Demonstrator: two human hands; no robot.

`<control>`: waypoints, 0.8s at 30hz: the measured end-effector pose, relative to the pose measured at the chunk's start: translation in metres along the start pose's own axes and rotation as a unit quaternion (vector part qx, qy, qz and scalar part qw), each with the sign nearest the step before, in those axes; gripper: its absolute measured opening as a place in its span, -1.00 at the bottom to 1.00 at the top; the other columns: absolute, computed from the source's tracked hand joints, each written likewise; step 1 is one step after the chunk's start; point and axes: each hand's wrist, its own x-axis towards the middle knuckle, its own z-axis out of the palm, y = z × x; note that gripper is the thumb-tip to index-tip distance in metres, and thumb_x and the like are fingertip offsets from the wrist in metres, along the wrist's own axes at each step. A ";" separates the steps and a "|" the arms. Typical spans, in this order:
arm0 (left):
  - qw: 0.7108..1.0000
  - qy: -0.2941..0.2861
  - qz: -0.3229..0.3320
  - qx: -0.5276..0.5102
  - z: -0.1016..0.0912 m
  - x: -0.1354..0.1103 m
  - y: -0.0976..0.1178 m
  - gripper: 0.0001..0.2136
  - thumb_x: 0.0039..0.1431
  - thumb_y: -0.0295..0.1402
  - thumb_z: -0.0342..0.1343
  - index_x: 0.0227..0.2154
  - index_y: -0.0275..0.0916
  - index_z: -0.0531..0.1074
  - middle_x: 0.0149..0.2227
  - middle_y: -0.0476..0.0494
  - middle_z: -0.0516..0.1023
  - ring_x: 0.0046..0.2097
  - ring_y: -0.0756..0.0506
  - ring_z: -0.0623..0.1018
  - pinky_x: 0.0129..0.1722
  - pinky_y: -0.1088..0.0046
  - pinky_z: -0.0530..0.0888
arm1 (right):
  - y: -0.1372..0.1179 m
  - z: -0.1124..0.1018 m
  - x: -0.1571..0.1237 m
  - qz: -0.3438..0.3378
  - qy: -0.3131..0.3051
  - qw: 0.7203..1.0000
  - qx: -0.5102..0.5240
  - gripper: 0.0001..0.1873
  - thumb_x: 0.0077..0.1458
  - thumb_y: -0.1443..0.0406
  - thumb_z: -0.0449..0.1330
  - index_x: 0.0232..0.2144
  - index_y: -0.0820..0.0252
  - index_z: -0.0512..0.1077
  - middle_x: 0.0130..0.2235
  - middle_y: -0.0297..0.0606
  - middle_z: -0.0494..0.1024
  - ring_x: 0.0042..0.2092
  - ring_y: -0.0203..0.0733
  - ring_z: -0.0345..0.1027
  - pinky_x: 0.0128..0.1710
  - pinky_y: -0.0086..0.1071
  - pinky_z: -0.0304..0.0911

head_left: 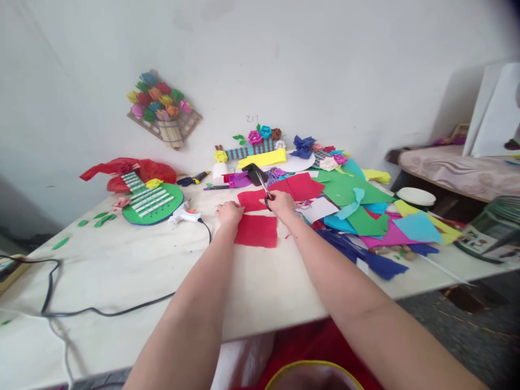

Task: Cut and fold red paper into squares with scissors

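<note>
My right hand [282, 206] grips a pair of scissors [267, 196] with dark handles, blades pointing up and away over a long red paper strip [296, 187]. At the strip's left end is my left hand [228, 213], fingers bent and closed at the paper's edge. Just below, between my forearms, a separate red rectangular piece of paper [257, 231] lies flat on the table. A black object [254, 174] sits behind the scissors. White paper [319, 209] lies right of my right hand.
Coloured paper sheets, such as a green one [349, 189], crowd the right side, with a glass jar [493, 233] beyond. To the left are a white glue gun [184, 213], its black cord [109, 313], and a green guitar-shaped craft [156, 203]. Paper flowers [260, 135] line the wall.
</note>
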 end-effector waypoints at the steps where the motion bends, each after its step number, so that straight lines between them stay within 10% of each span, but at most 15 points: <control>1: 1.000 0.004 0.000 -0.027 -0.001 0.001 -0.003 -0.83 -0.07 -0.24 0.11 -0.47 -0.21 0.49 -0.31 -0.27 0.54 -0.08 -0.27 0.42 -0.12 0.26 0.29 | 0.001 0.000 0.000 0.002 0.000 1.000 0.002 -0.57 -0.15 -0.03 0.20 -0.25 0.02 0.50 -0.28 -0.26 0.56 -0.19 -0.04 0.38 -0.25 -0.30 0.23; 14: 0.960 0.060 -0.080 -0.260 -0.010 0.005 -0.040 -0.81 -0.22 -0.40 0.18 -0.42 -0.23 0.43 -0.52 -0.10 0.53 -0.38 -0.11 0.54 -0.37 0.44 0.41 | 0.007 0.000 0.004 0.027 0.006 1.000 -0.010 -0.51 -0.13 -0.09 0.16 -0.20 0.02 0.48 -0.22 -0.20 0.55 -0.15 -0.05 0.38 -0.25 -0.32 0.22; 18: 0.929 0.020 -0.045 -0.368 -0.003 0.010 -0.045 -0.54 -0.21 -0.49 0.15 -0.11 -0.24 0.36 -0.43 -0.10 0.55 -0.43 -0.06 0.54 -0.41 0.48 0.43 | 0.012 -0.006 0.006 0.042 0.018 0.999 -0.001 -0.55 -0.11 -0.09 0.13 -0.24 -0.02 0.50 -0.24 -0.23 0.56 -0.17 -0.06 0.39 -0.28 -0.34 0.21; 24: 0.921 -0.061 -0.013 -0.386 -0.008 0.002 -0.041 -0.62 -0.20 -0.57 0.05 -0.24 -0.29 0.51 -0.55 -0.09 0.52 -0.46 -0.05 0.53 -0.42 0.50 0.42 | 0.021 -0.013 0.011 0.081 0.034 0.996 -0.004 -0.59 -0.08 -0.02 0.14 -0.23 0.00 0.51 -0.24 -0.22 0.56 -0.20 -0.08 0.39 -0.29 -0.34 0.21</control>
